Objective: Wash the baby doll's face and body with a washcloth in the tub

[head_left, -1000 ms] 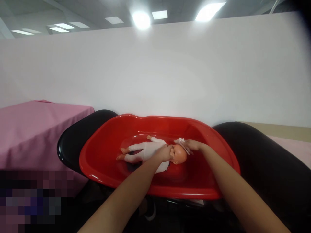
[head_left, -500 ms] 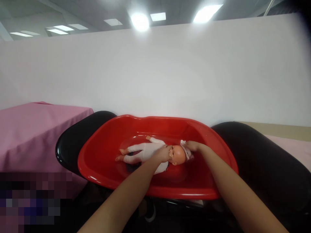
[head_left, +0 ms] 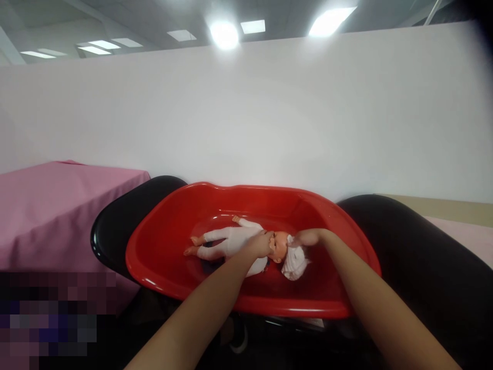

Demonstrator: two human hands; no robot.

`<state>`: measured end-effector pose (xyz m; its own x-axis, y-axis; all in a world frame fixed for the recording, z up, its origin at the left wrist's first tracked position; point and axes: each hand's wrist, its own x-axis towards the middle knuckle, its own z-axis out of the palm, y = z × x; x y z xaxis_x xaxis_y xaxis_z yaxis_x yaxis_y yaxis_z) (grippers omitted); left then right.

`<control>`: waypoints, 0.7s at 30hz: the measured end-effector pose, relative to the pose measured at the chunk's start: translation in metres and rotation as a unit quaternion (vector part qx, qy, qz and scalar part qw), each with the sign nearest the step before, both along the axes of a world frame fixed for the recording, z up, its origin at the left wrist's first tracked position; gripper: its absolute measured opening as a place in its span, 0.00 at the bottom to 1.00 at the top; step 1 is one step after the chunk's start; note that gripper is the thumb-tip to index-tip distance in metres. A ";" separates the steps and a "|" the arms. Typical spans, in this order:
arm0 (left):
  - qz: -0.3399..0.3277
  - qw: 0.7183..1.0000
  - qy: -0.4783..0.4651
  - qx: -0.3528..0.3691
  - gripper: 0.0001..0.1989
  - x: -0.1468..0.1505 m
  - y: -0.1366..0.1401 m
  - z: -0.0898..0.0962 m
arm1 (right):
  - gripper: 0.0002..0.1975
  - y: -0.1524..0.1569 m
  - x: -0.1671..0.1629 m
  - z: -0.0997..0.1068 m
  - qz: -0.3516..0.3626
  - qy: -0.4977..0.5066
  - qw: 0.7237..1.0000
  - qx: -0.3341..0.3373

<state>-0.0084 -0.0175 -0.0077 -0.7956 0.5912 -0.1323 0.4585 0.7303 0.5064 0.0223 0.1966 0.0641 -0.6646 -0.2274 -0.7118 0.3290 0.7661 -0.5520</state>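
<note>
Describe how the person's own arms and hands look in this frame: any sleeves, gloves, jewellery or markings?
Both forearms enter from the bottom edge, bare as far as the frame shows. No sleeve, glove, watch or bracelet is visible on the left hand or the right hand. No rings or markings can be made out; the fingers are too small and blurred to rule out fine details.

Both bare forearms reach forward from lower frame, converging toward centre. Left hand (head_left: pixel 261 243) palm down, fingers curled in loose grip, wrist straight. Right hand (head_left: pixel 308 237) just beside it, fingers bent downward, pinching; wrist slightly flexed.
</note>
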 end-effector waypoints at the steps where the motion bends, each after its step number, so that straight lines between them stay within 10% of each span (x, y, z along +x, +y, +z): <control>1: 0.003 1.000 0.005 0.002 0.33 0.001 0.000 0.001 | 0.22 -0.002 0.000 0.001 -0.012 -0.005 0.999 -0.037; 6: 0.000 0.999 0.022 0.027 0.20 0.005 -0.001 0.006 | 0.23 -0.008 0.001 0.012 -0.098 0.065 0.970 -0.212; 12: -0.005 0.999 0.027 0.037 0.25 0.007 -0.002 0.006 | 0.22 -0.007 -0.001 0.011 -0.130 0.096 0.965 -0.206; 21: 0.010 1.000 0.016 -0.002 0.36 0.005 -0.002 0.005 | 0.13 -0.001 0.000 -0.005 0.004 -0.002 1.000 0.025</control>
